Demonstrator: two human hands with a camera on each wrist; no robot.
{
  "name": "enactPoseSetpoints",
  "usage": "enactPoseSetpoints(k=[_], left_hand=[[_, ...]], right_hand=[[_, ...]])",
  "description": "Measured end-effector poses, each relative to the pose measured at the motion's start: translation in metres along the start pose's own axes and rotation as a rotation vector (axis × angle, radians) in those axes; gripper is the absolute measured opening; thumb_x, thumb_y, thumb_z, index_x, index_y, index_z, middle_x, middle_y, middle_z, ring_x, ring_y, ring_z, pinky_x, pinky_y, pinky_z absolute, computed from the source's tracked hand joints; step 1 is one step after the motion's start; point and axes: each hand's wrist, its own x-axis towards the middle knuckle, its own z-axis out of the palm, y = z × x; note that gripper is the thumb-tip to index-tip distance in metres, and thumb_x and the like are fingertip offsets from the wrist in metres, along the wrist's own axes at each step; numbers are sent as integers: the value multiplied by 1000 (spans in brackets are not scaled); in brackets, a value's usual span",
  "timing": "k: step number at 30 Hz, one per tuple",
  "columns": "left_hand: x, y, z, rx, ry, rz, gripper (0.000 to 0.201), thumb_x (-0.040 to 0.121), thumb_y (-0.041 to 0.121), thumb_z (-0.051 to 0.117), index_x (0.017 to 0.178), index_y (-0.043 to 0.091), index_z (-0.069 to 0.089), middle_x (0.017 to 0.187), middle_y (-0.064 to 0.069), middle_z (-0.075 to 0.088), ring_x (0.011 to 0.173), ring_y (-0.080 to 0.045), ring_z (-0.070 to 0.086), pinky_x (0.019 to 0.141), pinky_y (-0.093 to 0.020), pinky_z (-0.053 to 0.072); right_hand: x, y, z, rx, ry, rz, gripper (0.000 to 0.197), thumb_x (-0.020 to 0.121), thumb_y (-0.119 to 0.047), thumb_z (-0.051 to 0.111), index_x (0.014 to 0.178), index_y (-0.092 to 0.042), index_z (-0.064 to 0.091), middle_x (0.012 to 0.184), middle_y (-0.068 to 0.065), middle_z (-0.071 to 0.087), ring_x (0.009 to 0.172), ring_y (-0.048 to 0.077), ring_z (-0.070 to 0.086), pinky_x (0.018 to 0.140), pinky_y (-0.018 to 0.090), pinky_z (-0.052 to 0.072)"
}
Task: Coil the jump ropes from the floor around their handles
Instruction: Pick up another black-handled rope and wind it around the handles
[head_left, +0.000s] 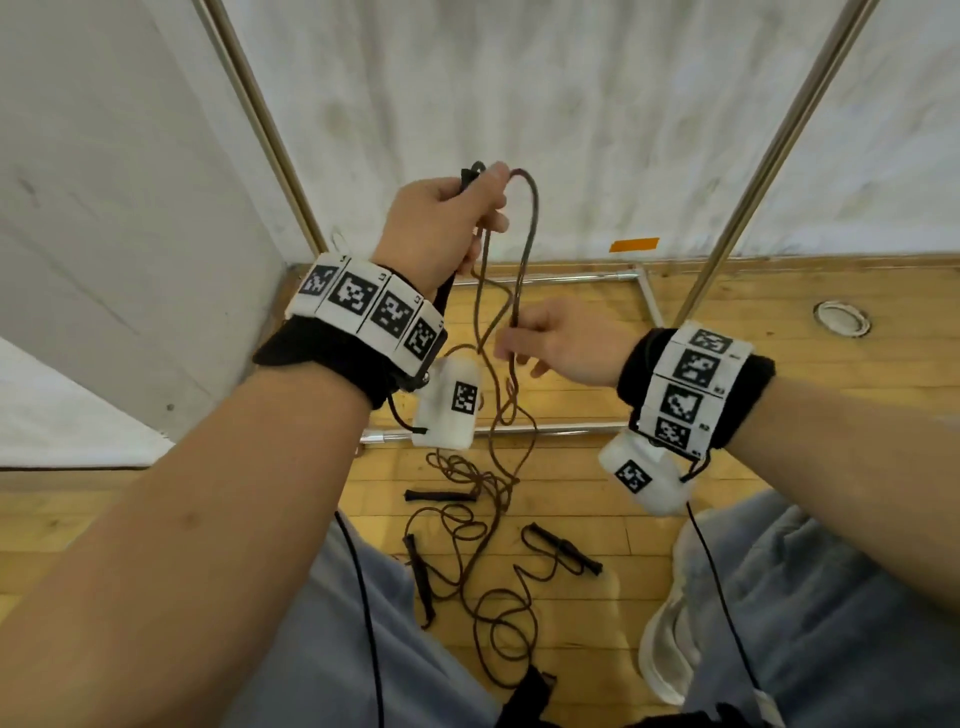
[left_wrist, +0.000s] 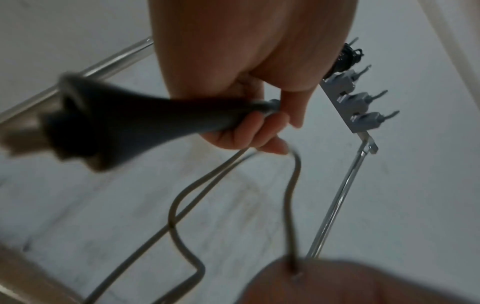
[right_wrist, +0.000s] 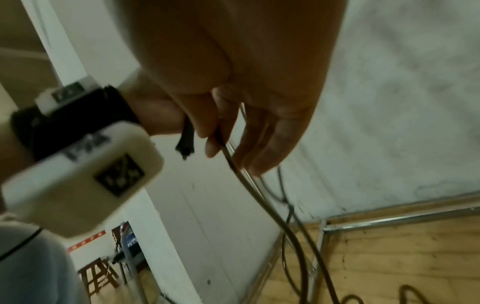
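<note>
Progress: while most cord lies loose on the floor, coiling has barely begun.
Left hand (head_left: 441, 223): fist round a black handle (left_wrist: 145, 121).
Right hand (head_left: 561, 338): pinching the rope (head_left: 527, 239).
Remaining: handles (head_left: 563, 548) and tangle (head_left: 483, 530) at six o'clock.

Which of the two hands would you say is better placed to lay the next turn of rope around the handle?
Probably the right hand: it pinches the rope just below the loop and can move freely, while the left hand grips the black handle to be wrapped.
</note>
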Motion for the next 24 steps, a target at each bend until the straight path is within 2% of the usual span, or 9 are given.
enactPoseSetpoints(k=[2, 5, 7, 10, 16, 18, 20, 22, 24], left_hand=[[-3, -4, -4, 43, -60, -72, 32, 90, 40, 62, 85, 9, 67, 75, 1, 65, 48, -10, 44, 46, -22, 37], [-14, -16, -1, 93, -290, -113, 20, 89, 24, 65, 91, 4, 65, 82, -7, 61, 51, -10, 43, 47, -24, 32], [-22, -23, 5, 151, -396, -79, 7, 88, 12, 64, 89, 6, 65, 77, -8, 60, 52, -11, 43, 46, -23, 33], [-22, -31, 9, 145, -362, -59, 9, 87, 3, 63, 88, 11, 66, 65, 1, 61, 49, -11, 46, 43, -22, 36], [-13, -46, 3, 509, -265, 17, 20, 91, 26, 63, 72, 24, 66, 62, 12, 67, 52, 3, 55, 45, -10, 39], [-6, -41, 1, 394, -145, 28, 22, 92, 23, 62, 71, 18, 66, 63, 7, 68, 51, -2, 56, 44, -14, 40], [2, -34, -2, 228, -59, 12, 22, 93, 20, 60, 71, 14, 66, 59, 5, 66, 48, -5, 54, 43, -17, 39], [7, -27, -4, 74, -25, -25, 20, 94, 18, 59, 77, 10, 64, 56, 5, 65, 47, -6, 52, 43, -17, 38], [10, -22, -6, -26, 7, -56, 18, 94, 19, 58, 80, 9, 64, 58, 5, 65, 48, -7, 51, 44, -17, 38]], right_hand=[[0, -12, -10, 230, 117, -26, 24, 96, -21, 50, 77, -14, 63, 75, 1, 63, 65, 15, 58, 62, 26, 53], [1, -30, -31, 748, 279, -65, 23, 98, -15, 48, 80, -4, 57, 69, 8, 59, 55, 17, 56, 56, 26, 53], [2, -36, -42, 907, 333, -73, 23, 99, -17, 46, 82, -4, 55, 71, 8, 59, 54, 15, 55, 55, 24, 53], [5, -38, -50, 955, 381, -72, 24, 99, -19, 45, 83, -5, 55, 71, 6, 59, 55, 13, 54, 56, 22, 51], [14, -34, -75, 1165, 489, -125, 25, 98, -27, 48, 91, -6, 59, 72, 5, 63, 63, 15, 61, 66, 25, 54], [16, -22, -71, 1034, 386, -35, 27, 94, -35, 54, 100, -8, 58, 88, 7, 65, 82, 21, 65, 79, 32, 55], [20, -10, -54, 794, 144, 70, 27, 91, -34, 57, 104, -10, 59, 103, 7, 66, 98, 21, 63, 89, 36, 51], [23, -3, -29, 511, -95, 111, 25, 89, -31, 59, 104, -12, 65, 109, 3, 68, 103, 15, 62, 88, 32, 50], [23, 1, -3, 268, -208, 119, 12, 89, -29, 60, 96, -21, 67, 104, -3, 70, 101, 11, 62, 86, 30, 51]])
